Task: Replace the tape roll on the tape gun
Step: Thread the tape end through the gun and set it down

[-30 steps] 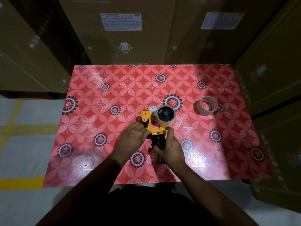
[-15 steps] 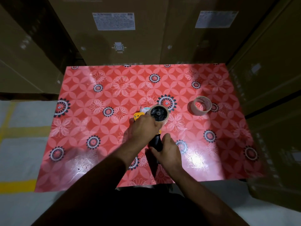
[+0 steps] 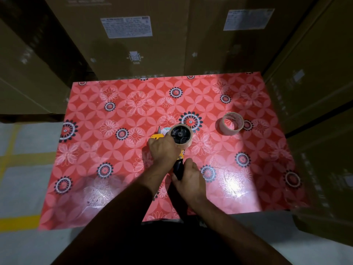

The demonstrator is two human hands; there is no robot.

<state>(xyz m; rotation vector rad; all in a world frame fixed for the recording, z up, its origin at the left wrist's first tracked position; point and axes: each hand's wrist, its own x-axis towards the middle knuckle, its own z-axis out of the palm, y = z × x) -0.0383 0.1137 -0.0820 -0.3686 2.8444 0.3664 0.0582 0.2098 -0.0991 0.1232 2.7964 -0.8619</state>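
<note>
At the near edge of the tabletop (image 3: 80, 197), covered in glossy red floral cloth, the right hand (image 3: 191, 180) clenches the black handle of the tape gun (image 3: 178, 165). Just beyond, the left hand (image 3: 164, 150) grasps the roll (image 3: 180, 135) seated on the gun, mid-tabletop. A second roll (image 3: 231, 123) lies apart toward the far right corner. Cardboard boxes (image 3: 133, 44) wall in the far and right edges; grey floor (image 3: 23, 178) with yellow lines lies left.

Bare tablecloth (image 3: 107, 150) left of tape gun (image 3: 177, 138), spare tape roll (image 3: 231, 123) right, cardboard boxes (image 3: 137, 44) walling the far edge
</note>
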